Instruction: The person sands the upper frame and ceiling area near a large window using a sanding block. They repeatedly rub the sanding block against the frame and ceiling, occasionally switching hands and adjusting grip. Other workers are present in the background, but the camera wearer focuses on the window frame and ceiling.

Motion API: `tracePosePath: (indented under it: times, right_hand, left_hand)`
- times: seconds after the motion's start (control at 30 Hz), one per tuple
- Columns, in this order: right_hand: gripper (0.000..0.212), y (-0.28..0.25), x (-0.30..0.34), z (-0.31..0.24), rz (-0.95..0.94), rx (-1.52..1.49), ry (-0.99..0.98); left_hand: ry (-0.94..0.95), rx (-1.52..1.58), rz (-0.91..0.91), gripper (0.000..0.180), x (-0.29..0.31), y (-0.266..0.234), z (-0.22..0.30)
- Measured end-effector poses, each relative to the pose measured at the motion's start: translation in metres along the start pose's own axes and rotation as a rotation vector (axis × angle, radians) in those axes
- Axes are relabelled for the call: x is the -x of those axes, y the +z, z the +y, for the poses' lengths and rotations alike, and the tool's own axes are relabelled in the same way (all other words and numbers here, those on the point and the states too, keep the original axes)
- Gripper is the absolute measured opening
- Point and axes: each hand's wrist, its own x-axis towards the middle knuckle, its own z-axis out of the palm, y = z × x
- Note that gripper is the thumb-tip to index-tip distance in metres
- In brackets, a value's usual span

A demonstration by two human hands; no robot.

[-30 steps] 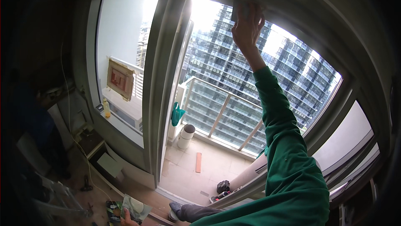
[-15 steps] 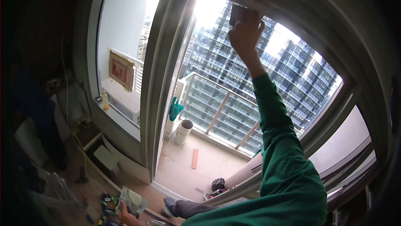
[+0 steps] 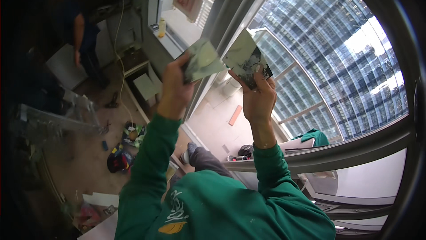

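Observation:
In front of the tall window frame, I hold both arms up. My left hand (image 3: pixel 174 82) grips a flat, roughly square plate (image 3: pixel 203 61), its face coated with smeared pale green paste. Close by on the right, my right hand (image 3: pixel 261 95) pinches a second thin spreader plate (image 3: pixel 241 55) by its lower end. Pale paste covers much of that one, and a black part shows near the fingers. The two plates tilt toward each other; their near edges are very close, and I cannot tell if they touch.
A person in dark blue (image 3: pixel 84 31) stands at the far left. A cable (image 3: pixel 118 40) hangs down to the floor near a dark power tool (image 3: pixel 112 100) and colourful bags (image 3: pixel 120 159). Past the door frame (image 3: pixel 230 18), the balcony holds an orange strip (image 3: pixel 235 115). A yellow bottle (image 3: pixel 162 27) stands on the sill.
My right hand has come down from the top of the window frame with its plate. My left hand has risen with the other plate to meet it. The view has shifted too.

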Motion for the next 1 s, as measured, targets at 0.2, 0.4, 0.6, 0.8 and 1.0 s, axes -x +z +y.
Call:
tracePosePath:
  times: [0.2,0.4,0.6,0.8,1.0]
  right_hand:
    - [0.039,0.020,0.010,0.015,0.029,0.197,0.014]
    - [0.042,-0.021,0.024,0.011,-0.212,0.748,-0.039]
    - [0.043,0.007,0.016,-0.039,-0.400,0.965,-0.286]
    - [0.034,0.016,0.006,-0.044,-0.532,1.208,-0.447]
    - [0.043,0.014,0.011,-0.036,-0.718,0.957,-0.107]
  left_hand:
    - [0.356,-0.347,0.212,0.021,0.008,0.033,-0.015]
    - [0.198,-0.132,0.130,0.022,0.017,0.020,0.013]
    - [0.509,-0.381,0.111,0.022,0.033,0.034,0.019]
    - [0.804,-0.885,0.068,0.023,0.036,0.047,0.009]
    - [0.936,-0.554,0.377,0.023,0.024,0.030,0.017]
